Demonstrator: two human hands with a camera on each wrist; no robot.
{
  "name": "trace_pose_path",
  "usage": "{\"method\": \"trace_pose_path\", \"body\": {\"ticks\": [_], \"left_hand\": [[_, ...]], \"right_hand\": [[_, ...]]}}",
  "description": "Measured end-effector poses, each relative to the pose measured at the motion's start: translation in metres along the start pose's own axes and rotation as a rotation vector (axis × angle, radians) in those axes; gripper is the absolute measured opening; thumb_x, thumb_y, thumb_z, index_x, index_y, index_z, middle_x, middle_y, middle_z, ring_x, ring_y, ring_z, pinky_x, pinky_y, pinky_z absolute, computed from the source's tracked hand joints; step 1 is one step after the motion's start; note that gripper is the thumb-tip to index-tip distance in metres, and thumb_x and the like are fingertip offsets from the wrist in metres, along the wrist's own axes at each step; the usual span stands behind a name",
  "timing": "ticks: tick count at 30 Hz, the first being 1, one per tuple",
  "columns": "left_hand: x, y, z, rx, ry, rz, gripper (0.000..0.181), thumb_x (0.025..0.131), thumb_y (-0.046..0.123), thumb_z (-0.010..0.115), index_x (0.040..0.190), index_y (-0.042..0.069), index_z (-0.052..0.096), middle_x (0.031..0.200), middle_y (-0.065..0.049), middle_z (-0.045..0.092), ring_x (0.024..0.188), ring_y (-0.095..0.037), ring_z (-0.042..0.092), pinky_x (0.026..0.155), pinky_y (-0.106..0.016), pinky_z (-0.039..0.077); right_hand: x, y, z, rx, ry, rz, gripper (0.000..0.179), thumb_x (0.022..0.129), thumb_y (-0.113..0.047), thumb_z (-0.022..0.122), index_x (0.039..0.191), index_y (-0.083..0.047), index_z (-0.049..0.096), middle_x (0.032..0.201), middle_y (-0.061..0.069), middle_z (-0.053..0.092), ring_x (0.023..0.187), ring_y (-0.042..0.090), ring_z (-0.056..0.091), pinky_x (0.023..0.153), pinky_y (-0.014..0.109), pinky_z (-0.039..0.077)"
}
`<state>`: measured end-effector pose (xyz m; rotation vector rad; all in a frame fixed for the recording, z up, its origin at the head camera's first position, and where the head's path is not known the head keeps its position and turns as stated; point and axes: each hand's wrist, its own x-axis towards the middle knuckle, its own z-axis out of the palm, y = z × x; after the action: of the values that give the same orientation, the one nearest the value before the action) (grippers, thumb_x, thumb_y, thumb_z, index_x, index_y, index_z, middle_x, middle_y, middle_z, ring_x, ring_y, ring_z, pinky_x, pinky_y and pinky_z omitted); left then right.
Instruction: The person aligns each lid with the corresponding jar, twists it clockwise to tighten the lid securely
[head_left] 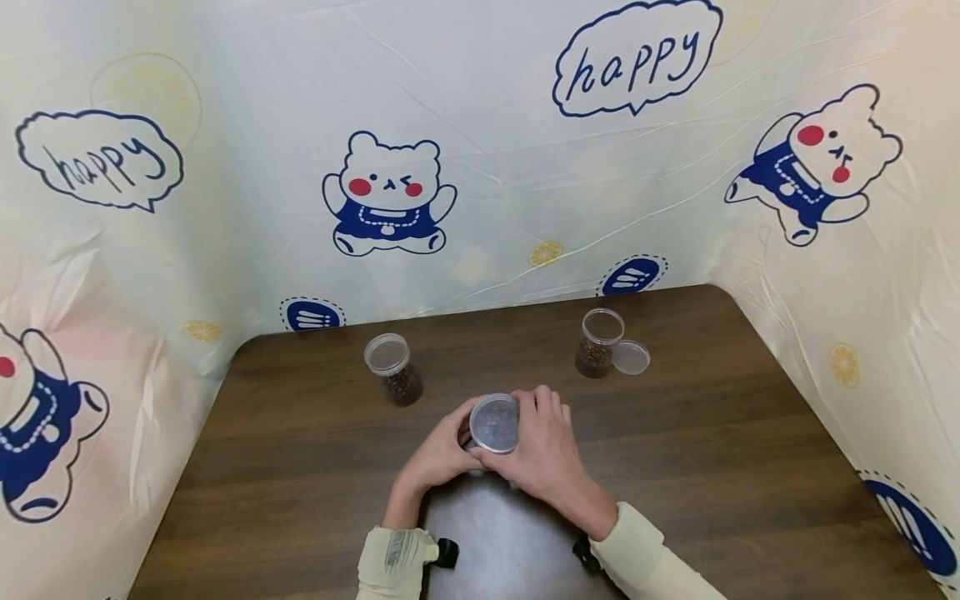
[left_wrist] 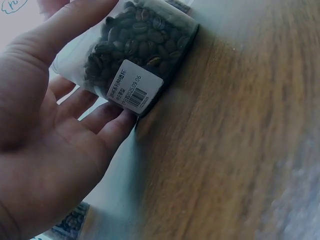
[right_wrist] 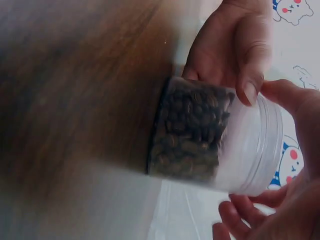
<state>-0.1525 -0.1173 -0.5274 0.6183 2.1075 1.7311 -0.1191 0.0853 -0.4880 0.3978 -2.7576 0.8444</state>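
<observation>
Between both hands is a clear plastic jar [left_wrist: 150,42], partly filled with dark roasted coffee beans [right_wrist: 187,130], with a white barcode label [left_wrist: 135,87] low on its side. A translucent lid [head_left: 495,423] covers its top. My left hand [head_left: 441,450] holds the jar's side, thumb on one side and fingers on the other. From the right, my right hand [head_left: 542,446] grips round the lid's rim with thumb and fingers. The jar's base is at the tabletop; whether it fully rests there I cannot tell.
A lidded jar of beans [head_left: 403,383] stands at the back left of the brown wooden table [head_left: 300,467]. At the back right stands an uncovered jar of beans [head_left: 596,354], its loose lid [head_left: 632,357] lying beside it. A printed curtain [head_left: 495,167] surrounds the table's back and sides.
</observation>
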Motion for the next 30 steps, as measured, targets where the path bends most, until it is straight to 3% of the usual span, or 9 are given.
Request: {"method": "trace_pose_path", "body": {"ticks": [7, 14, 22, 30], "left_hand": [[-0.001, 0.003, -0.002, 0.056, 0.006, -0.029, 0.088, 0.084, 0.018, 0.091, 0.157, 0.023, 0.044, 0.156, -0.007, 0.052, 0.143, -0.028, 0.053, 0.111, -0.018, 0.044], [-0.001, 0.002, 0.000, 0.019, 0.002, -0.033, 0.090, 0.081, 0.017, 0.093, 0.157, 0.026, 0.044, 0.158, -0.002, 0.051, 0.145, -0.025, 0.052, 0.112, -0.018, 0.045], [0.000, 0.002, 0.001, 0.040, 0.013, -0.015, 0.090, 0.082, 0.017, 0.092, 0.158, 0.024, 0.045, 0.159, -0.005, 0.052, 0.144, -0.027, 0.053, 0.112, -0.018, 0.045], [-0.001, 0.002, 0.001, 0.059, 0.044, -0.033, 0.091, 0.081, 0.012, 0.092, 0.158, 0.018, 0.045, 0.157, -0.010, 0.053, 0.143, -0.028, 0.053, 0.111, -0.015, 0.044]], "right_hand": [[0.010, 0.025, -0.011, 0.306, -0.241, -0.097, 0.100, 0.076, -0.046, 0.094, 0.156, -0.009, 0.046, 0.143, 0.010, 0.048, 0.127, 0.027, 0.043, 0.103, 0.050, 0.045], [0.021, 0.047, -0.007, 0.370, -0.306, -0.233, 0.097, 0.078, -0.041, 0.094, 0.159, -0.020, 0.045, 0.148, 0.005, 0.048, 0.132, 0.024, 0.043, 0.103, 0.051, 0.049], [0.023, 0.043, -0.007, 0.347, -0.272, -0.209, 0.091, 0.074, -0.042, 0.095, 0.150, -0.015, 0.054, 0.141, 0.002, 0.052, 0.126, 0.020, 0.044, 0.102, 0.047, 0.044], [0.013, 0.025, 0.001, 0.188, -0.072, -0.123, 0.090, 0.064, -0.057, 0.096, 0.133, -0.009, 0.063, 0.120, 0.005, 0.059, 0.109, 0.021, 0.048, 0.092, 0.039, 0.037]]}}
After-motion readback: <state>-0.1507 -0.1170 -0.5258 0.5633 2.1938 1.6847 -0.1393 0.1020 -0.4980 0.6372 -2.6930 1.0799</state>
